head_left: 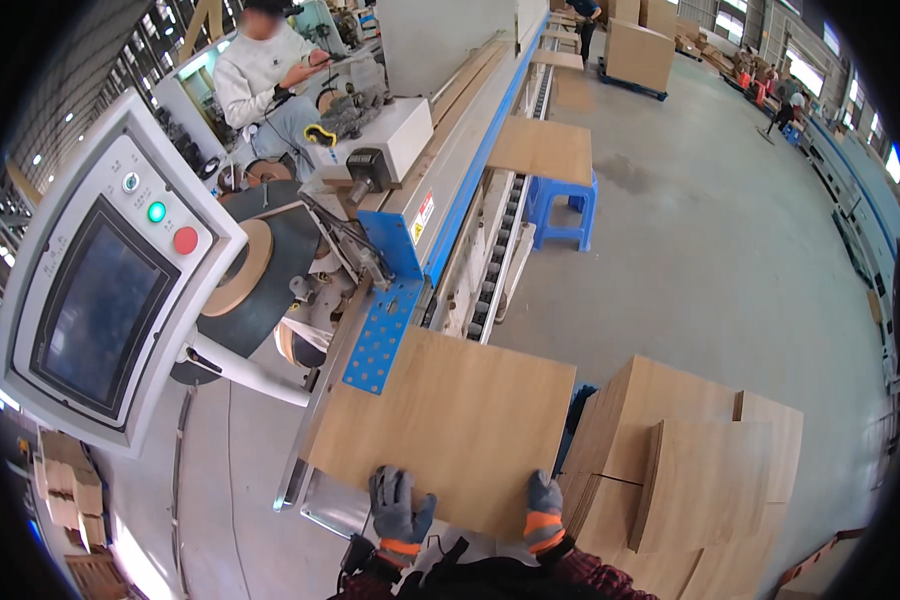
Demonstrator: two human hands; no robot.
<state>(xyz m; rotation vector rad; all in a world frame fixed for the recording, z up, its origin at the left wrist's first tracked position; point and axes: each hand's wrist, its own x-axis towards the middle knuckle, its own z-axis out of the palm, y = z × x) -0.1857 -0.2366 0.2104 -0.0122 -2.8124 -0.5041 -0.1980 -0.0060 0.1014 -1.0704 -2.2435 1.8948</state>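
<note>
A light-brown wooden board (450,420) lies flat on the infeed end of a long machine, its left edge along a metal guide. My left hand (398,508), in a grey glove with an orange cuff, rests on the board's near edge, fingers stretched forward and thumb apart. At the near right corner, my right hand (543,510), gloved alike, holds the board's edge; some of its fingers are hidden. The blue perforated plate (382,335) overlaps the board's far left part.
Stacked boards (710,470) stand close on my right. A tilted control panel (110,280) rises at left. Farther along the machine, another board (542,148) sits above a blue stool (562,212). A seated person (255,75) is beyond the machine; cartons (638,55) stand far back.
</note>
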